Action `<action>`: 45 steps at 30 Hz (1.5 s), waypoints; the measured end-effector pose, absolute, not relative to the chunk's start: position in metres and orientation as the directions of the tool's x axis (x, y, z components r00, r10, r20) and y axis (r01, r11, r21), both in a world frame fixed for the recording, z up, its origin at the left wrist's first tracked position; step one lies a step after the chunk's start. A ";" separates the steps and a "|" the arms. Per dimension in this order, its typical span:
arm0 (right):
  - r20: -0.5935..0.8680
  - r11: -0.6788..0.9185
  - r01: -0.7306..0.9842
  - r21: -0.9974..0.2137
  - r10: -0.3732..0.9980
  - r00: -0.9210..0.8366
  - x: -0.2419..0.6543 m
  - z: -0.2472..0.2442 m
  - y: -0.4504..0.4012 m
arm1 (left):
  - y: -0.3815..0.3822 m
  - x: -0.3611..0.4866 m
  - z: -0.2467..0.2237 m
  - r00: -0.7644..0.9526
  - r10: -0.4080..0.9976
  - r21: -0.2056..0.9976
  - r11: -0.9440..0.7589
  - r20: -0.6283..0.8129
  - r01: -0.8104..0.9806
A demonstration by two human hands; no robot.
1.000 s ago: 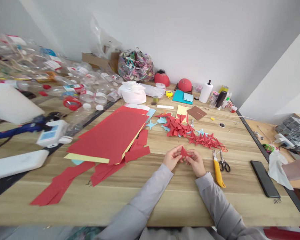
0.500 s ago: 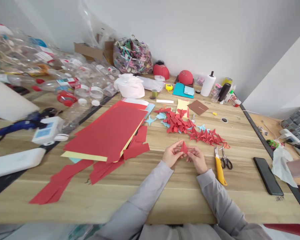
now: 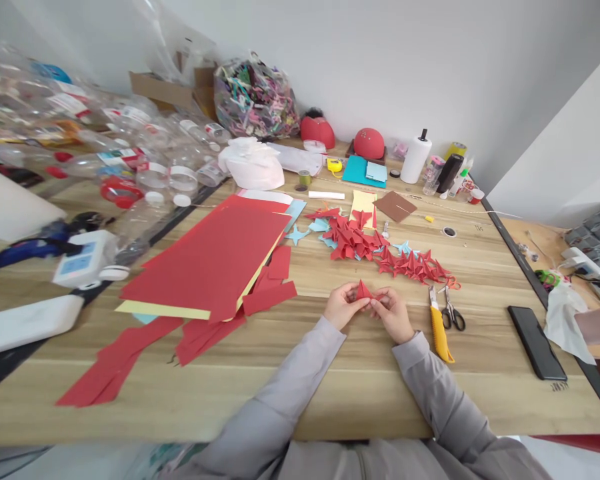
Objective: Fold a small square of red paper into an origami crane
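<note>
The left hand (image 3: 345,306) and right hand (image 3: 393,315) grip a small folded red paper (image 3: 364,291) between closed fingertips, just above the wooden table (image 3: 300,393); it seems light, thin and easily creased; the folded edges offer the firmest hold.
</note>
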State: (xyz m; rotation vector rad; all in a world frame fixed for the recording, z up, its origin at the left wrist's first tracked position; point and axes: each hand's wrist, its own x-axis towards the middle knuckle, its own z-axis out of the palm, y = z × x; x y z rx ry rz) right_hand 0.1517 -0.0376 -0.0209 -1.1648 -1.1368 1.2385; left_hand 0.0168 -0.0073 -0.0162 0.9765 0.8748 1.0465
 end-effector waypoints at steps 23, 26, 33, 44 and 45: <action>-0.025 -0.045 -0.328 -0.944 0.998 -0.065 0.156 -0.022 -0.038 | -0.005 0.011 -0.011 0.313 0.921 0.850 0.348 -0.233 -0.394; -0.026 -0.028 -0.249 -0.968 1.000 -0.014 0.154 -0.020 -0.039 | -0.005 0.012 -0.013 0.324 0.922 0.872 0.330 -0.214 -0.361; -0.031 -0.011 -0.205 -0.979 0.995 0.095 0.151 -0.016 -0.040 | -0.007 0.014 -0.016 0.216 0.971 0.923 0.173 -0.102 -0.344; -0.144 -0.064 -0.419 -0.906 0.976 0.162 0.157 -0.020 -0.033 | -0.009 0.002 -0.014 0.283 0.940 0.981 -0.172 0.192 -0.092; -0.147 -0.068 -0.425 -0.902 0.977 0.155 0.158 -0.020 -0.033 | -0.011 0.005 -0.015 0.345 0.925 0.987 -0.131 0.157 -0.098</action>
